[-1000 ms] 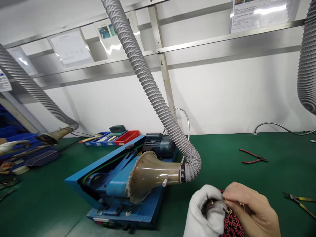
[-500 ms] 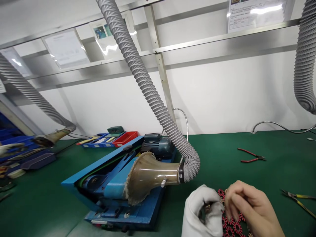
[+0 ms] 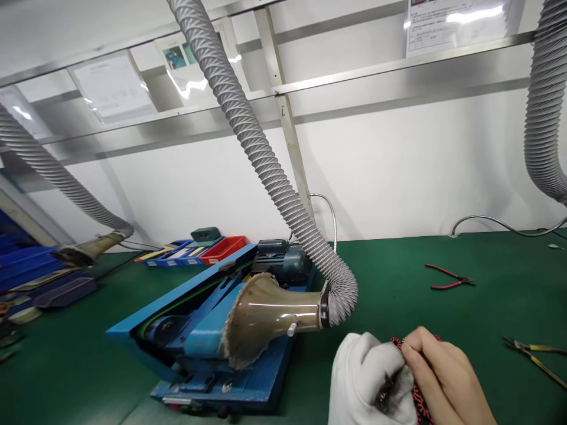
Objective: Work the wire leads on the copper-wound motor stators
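My left hand (image 3: pixel 365 378) wears a white glove with dark smudges at the fingers. It is curled closed at the bottom, right of centre; whatever is inside the curl is dark and I cannot make it out. Pressed up against it, my bare right hand (image 3: pixel 443 375) has thumb and forefinger pinched together beside the glove. What that pinch holds, if anything, is hidden. Several small red toothed rings (image 3: pixel 419 401) show between and behind the hands, mostly covered by them.
Left of my hands stands a blue belt machine (image 3: pixel 208 342) with a brown suction hood (image 3: pixel 270 313) on a grey hose (image 3: pixel 266 153). Red-handled pliers (image 3: pixel 452 280) and yellow-handled pliers (image 3: pixel 531 351) lie to the right. Blue and red bins (image 3: pixel 224 249) stand behind the machine.
My right hand has closed in against the glove, and the fingers now pinch together. Fewer red rings show. A gloved hand at the far left has gone from view.
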Available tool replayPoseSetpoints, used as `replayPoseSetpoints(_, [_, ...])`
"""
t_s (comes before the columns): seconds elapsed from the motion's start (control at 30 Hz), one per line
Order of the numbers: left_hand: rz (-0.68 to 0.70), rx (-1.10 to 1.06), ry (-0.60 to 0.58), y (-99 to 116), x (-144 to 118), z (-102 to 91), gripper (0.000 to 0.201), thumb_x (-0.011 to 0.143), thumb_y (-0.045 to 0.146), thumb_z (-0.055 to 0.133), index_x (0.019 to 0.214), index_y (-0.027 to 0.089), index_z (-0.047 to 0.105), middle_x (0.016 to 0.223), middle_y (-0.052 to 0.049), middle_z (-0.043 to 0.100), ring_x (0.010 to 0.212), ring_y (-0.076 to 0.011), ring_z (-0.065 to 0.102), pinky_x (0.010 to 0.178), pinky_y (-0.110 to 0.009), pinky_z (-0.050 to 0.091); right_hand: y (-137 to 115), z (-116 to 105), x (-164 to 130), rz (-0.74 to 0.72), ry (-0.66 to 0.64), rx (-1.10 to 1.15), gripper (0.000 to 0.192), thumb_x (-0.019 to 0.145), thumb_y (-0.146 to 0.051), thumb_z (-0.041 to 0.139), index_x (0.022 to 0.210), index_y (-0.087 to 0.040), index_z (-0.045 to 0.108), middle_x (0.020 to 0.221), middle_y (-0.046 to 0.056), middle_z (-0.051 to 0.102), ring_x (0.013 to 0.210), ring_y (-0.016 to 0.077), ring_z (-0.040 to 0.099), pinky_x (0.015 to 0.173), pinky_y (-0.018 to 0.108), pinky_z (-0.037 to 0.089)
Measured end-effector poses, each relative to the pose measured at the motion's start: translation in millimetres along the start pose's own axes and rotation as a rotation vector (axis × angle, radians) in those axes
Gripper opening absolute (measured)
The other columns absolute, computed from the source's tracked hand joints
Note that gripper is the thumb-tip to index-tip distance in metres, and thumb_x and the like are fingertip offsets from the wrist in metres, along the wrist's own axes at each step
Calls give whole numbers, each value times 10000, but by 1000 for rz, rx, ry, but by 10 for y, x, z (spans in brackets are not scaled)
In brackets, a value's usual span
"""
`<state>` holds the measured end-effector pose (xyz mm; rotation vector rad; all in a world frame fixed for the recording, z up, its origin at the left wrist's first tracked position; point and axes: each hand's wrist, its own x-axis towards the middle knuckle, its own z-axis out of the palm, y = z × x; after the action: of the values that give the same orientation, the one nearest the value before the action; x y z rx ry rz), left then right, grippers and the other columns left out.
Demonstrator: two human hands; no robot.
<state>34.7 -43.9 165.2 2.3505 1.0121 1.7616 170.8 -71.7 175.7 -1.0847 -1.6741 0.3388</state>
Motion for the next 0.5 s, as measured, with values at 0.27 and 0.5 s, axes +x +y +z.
replayPoseSetpoints(0.27, [-36,-79,61,-66,-8,21,170,779,77,496,728,225,561,598,19,494,531,-141,471,521,-258,391,49,13,102,400,-155,835,498,959,-520,501,580,-200,454,446,-68,396,407,107,441,467,216,356])
replayPoseSetpoints(0.5, [-720,-825,-272,-6,84,-24,232,750,375,597,649,210,469,587,48,421,540,-105,353,572,-253,377,61,-32,51,36,-83,264,192,907,-147,558,932,-319,639,801,-44,639,744,158,586,695,232,432])
